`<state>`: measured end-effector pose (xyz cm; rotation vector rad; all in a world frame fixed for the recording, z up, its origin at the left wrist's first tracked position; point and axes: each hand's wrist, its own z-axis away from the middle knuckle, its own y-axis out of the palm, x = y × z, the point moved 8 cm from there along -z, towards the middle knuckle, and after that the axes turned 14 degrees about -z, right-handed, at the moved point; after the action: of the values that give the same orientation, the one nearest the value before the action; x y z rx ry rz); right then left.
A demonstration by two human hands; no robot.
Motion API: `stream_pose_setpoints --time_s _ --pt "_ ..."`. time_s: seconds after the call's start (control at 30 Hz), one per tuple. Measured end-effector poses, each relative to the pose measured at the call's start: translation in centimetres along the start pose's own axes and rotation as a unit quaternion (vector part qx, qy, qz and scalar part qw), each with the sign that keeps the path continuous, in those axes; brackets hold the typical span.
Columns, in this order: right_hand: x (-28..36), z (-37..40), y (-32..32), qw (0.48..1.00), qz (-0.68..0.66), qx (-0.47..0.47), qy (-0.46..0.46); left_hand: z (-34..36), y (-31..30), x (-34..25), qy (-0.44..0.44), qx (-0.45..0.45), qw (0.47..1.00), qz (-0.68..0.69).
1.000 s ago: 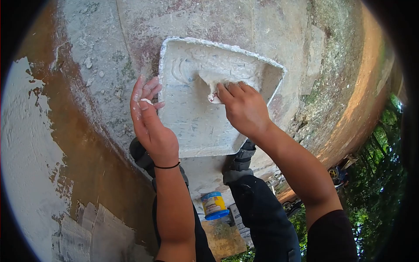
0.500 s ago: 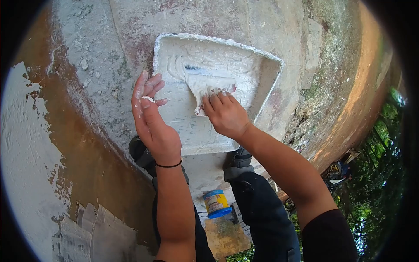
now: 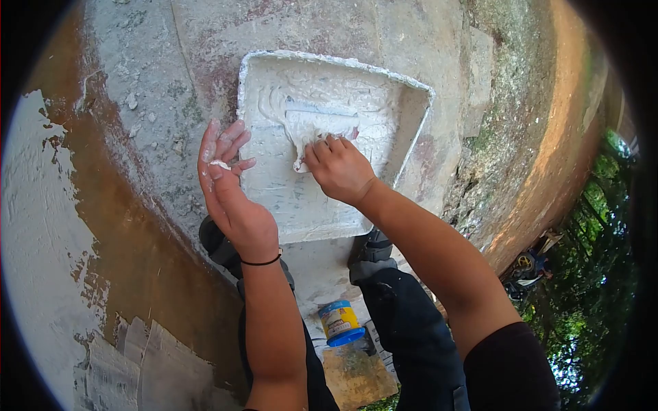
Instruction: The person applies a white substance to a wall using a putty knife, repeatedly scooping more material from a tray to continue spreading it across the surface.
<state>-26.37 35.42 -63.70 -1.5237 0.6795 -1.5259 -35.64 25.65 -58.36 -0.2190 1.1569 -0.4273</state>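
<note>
Saw a big white tray (image 3: 301,209) on the ground. Gripped a flat, gooey scraper (image 3: 322,125) inside it with curled fingers of the right hand (image 3: 343,168). Held the left hand (image 3: 236,202) open beside the tray, fingers loosely spread, with a white blob (image 3: 220,164) on it.

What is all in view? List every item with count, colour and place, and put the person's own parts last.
Tray: one, white, on the floor ahead of the feet
Scraper: one, paste-coated, in the right hand, inside the tray
Wet paste: uncounted, off-white, in the tray
Tub: one, yellow and blue, between the legs
Board: one, tan, beyond the tub
Coating: patches, whitish, far left
Bare surface: one, brown, left
Floor: one, mottled grey, around the tray
Foliage: uncounted, green, lower right
Wristband: one, black, left wrist
Shoes: two, dark, near the tray
Left hand: one, white-smeared, left of the tray
Right hand: one, over the tray
</note>
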Motion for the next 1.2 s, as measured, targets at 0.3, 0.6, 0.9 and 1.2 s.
stream_pose_setpoints --time_s 0.3,0.6,0.9,1.2 --pt "-6.9 1.1 -7.4 0.944 -0.196 -0.129 0.23 0.9 -1.7 0.4 0.027 -0.02 0.999 0.03" --pt "2.2 1.7 1.6 0.996 0.068 -0.042 0.043 1.2 -1.2 0.1 0.056 0.006 0.998 0.027" --pt "1.5 1.2 0.5 0.997 0.053 -0.064 0.007 1.5 -1.3 0.2 0.044 0.006 0.998 0.034" --pt "1.6 2.0 0.5 0.995 0.073 -0.028 -0.062 1.7 -1.0 -0.5 0.053 0.02 0.998 0.036"
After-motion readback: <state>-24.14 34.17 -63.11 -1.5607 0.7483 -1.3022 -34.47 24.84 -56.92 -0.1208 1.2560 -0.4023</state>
